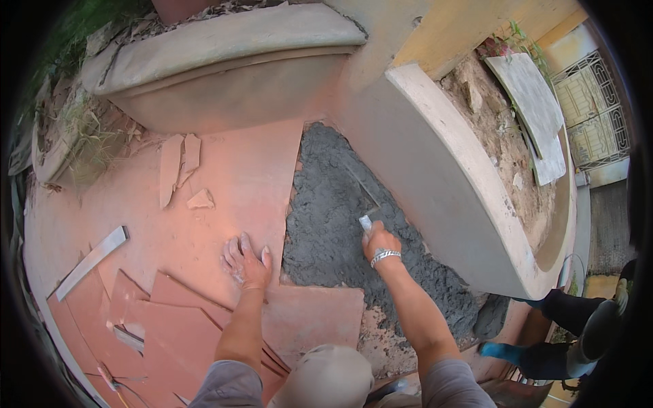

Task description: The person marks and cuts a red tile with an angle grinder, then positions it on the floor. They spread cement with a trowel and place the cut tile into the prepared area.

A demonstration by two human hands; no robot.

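Observation:
My right hand [382, 243], a silver bracelet at its wrist, is closed around the pale handle of a trowel [366, 223]. The trowel's thin blade is hard to make out against the wet grey mortar [320, 204] that it is held at. This mortar lies rough and lumpy in a wedge between the laid reddish tiles and the planter wall. My left hand [249, 264] rests palm down, fingers spread, on a reddish floor tile [235, 170] just left of the mortar's edge. Its fingers are dusted grey and hold nothing.
A curved planter wall [435, 170] borders the mortar on the right; a low ledge [231, 68] stands at the back. Broken tile pieces [178, 166], a metal straightedge [92, 264] and stacked cut tiles [170, 333] lie left. Another person's dark-clothed legs [564, 326] are at lower right.

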